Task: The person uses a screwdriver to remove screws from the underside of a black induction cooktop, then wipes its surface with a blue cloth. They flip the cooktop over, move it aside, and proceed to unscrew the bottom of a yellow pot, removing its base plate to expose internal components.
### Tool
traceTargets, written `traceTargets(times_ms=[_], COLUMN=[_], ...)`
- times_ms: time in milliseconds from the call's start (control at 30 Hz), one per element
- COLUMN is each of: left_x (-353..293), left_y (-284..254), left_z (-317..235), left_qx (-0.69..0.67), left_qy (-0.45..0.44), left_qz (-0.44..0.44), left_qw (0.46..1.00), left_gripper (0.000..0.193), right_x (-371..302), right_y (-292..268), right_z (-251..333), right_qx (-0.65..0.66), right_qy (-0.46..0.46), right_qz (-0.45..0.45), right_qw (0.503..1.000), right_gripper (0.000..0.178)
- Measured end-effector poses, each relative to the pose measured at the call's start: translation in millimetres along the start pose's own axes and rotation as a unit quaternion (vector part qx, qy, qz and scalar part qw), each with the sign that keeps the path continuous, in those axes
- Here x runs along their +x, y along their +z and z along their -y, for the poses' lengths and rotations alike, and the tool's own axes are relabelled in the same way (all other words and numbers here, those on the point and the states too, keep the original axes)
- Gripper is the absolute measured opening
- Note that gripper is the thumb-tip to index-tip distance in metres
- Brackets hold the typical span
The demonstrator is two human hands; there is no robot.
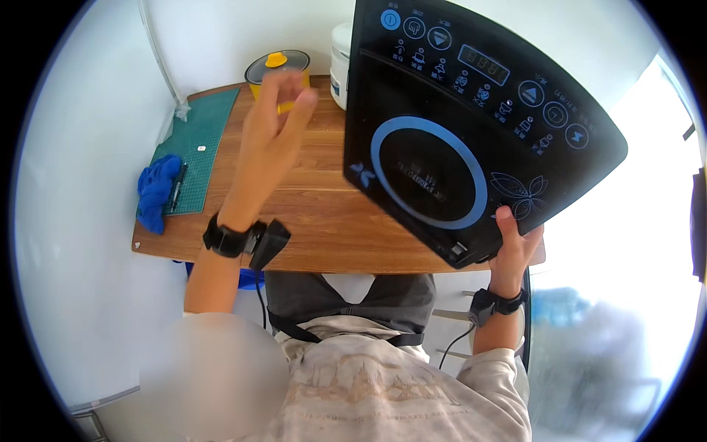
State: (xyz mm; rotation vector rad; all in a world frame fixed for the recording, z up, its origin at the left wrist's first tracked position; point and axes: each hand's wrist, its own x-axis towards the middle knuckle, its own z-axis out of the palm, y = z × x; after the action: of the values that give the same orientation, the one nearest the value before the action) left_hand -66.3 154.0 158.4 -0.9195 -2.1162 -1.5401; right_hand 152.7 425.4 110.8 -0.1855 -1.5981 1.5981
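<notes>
A black induction cooker [471,136] with a blue ring and a row of touch buttons is held up, tilted, over the right part of the table. My right hand [515,247] grips its near right edge, thumb on top and fingers underneath, hidden. My left hand [276,132] is raised over the table left of the cooker, slightly blurred, with its fingers bent and the thumb apart. It touches neither the cooker nor the table. Behind it stands a yellow pot [256,90] with a glass lid and yellow knob; my fingers partly cover the pot.
A white tub [339,70] stands at the back, partly behind the cooker. On the left of the wooden table [317,236] lie a green cutting mat [206,140], a blue cloth [155,191] and a black pen [177,188]. A white wall [81,184] borders the left side.
</notes>
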Motion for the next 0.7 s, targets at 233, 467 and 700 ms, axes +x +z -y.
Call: traceTargets(times_ms=[233, 467, 700], left_x=[-72.5, -112.1, -147.8], left_y=[9.0, -9.5, -31.0], left_z=[35.6, 36.3, 45.6], left_qx=[-0.137, -0.198, -0.13], left_qy=[-0.155, -0.267, -0.312], left_qz=[0.2, 0.148, 0.116], left_qw=[0.958, 0.931, 0.934], left_gripper=[0.06, 0.065, 0.068], right_x=[7.8, 14.6, 18.4], right_y=[13.2, 30.6, 47.8], right_z=[3.2, -12.5, -48.6], right_qx=[0.176, 0.239, 0.233], right_qy=[0.149, 0.282, 0.39], right_qz=[0.013, 0.085, 0.115], right_qw=[0.973, 0.925, 0.883], right_gripper=[0.038, 0.026, 0.023])
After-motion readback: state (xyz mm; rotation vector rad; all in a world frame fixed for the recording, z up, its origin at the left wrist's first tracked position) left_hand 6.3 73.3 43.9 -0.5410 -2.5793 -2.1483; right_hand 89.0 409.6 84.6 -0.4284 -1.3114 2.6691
